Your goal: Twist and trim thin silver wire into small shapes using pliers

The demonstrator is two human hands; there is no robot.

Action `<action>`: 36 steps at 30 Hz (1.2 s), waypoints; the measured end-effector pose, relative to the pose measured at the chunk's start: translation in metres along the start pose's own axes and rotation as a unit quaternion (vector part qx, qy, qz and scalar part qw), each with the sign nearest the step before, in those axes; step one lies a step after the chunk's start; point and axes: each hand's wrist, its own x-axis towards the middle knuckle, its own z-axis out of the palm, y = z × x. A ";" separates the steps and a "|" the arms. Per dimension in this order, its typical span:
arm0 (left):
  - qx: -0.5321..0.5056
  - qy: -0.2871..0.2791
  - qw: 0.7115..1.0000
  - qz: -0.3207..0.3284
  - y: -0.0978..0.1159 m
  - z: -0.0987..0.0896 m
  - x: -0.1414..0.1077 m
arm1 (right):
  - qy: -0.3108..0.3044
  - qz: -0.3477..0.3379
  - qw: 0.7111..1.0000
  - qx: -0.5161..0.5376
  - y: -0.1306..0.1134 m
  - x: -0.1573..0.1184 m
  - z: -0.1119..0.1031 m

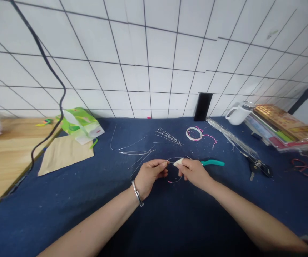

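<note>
Head view, thin wire (171, 163), between left hand (151, 174), right hand (194, 172)

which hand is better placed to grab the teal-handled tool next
Probably the right hand: the teal-handled tool lies beside it, the left hand farther away; both seem busy with wire.

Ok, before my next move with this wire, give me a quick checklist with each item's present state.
1. Left hand pinching the wire: ok.
2. Right hand gripping the wire: cannot tell; a pale piece partly covers its fingers.
3. Teal handle near the right hand: ok.
4. White ring apart from both hands: ok.
5. Space just beyond the left hand free of loose wires: not ok; several lie there.
</note>
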 end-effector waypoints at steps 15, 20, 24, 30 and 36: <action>0.103 -0.069 0.992 -0.034 0.005 -0.002 0.002 | -0.016 0.005 0.999 0.029 0.006 -0.002 0.005; 0.149 -0.070 0.985 -0.043 0.008 -0.001 0.001 | -0.017 0.031 0.994 0.102 0.003 -0.002 0.005; 0.208 -0.078 0.975 -0.018 0.009 -0.002 0.000 | 0.011 0.045 0.988 0.148 0.001 -0.003 0.001; 0.223 -0.068 0.972 0.020 0.006 -0.003 0.000 | -0.026 0.058 0.965 0.253 0.003 -0.005 0.000; 0.141 -0.037 0.989 0.003 0.002 -0.007 0.004 | -0.032 0.080 0.932 0.352 0.018 -0.002 0.004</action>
